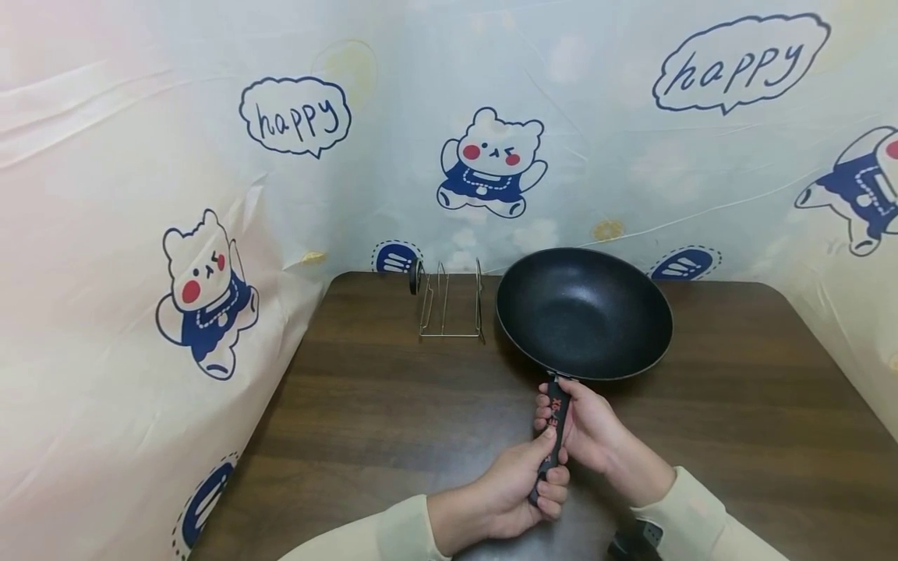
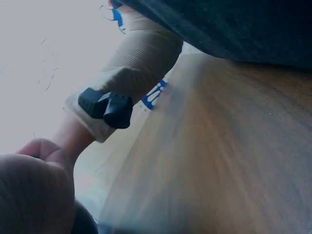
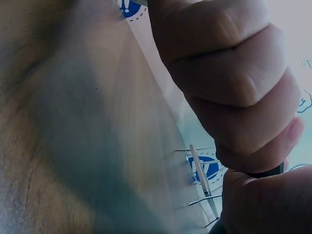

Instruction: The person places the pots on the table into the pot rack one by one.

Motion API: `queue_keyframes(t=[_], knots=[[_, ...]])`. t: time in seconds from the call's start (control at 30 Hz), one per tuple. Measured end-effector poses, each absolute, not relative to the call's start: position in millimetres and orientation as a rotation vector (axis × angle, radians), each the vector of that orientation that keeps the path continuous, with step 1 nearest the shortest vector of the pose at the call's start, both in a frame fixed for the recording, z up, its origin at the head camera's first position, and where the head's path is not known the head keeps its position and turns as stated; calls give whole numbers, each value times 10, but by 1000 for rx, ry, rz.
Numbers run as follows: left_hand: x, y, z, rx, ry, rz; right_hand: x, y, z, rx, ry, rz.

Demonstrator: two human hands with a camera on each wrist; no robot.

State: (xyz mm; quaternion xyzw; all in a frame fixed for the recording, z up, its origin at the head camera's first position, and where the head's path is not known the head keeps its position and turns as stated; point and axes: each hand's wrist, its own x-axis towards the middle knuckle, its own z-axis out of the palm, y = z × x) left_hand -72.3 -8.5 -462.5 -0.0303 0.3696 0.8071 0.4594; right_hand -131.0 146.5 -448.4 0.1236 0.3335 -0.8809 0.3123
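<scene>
A deep black wok (image 1: 582,312) sits right of centre in the head view, its inside facing up and its black handle (image 1: 557,409) with red lettering pointing back at the person. My right hand (image 1: 592,425) grips the upper part of the handle near the pan, thumb along the top. Lower down, my left hand (image 1: 515,487) wraps round the handle's end, its thumb on top. Curled fingers (image 3: 234,73) fill much of the right wrist view, with a bit of the dark handle (image 3: 268,172) showing below them. The hands cover parts of the handle.
A wire rack (image 1: 449,335) with a black round piece stands at the table's back edge, just left of the wok. The brown wooden table (image 1: 365,421) meets a patterned cloth (image 1: 393,156) at the back and sides. A black device (image 2: 117,109) is on the right sleeve.
</scene>
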Motion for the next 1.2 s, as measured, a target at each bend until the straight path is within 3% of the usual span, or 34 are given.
queue_keyframes(t=[1.2], knots=[[-629,-159,-4579,181,1219,2004,-1214,1351,-4293,244,847,-2394]])
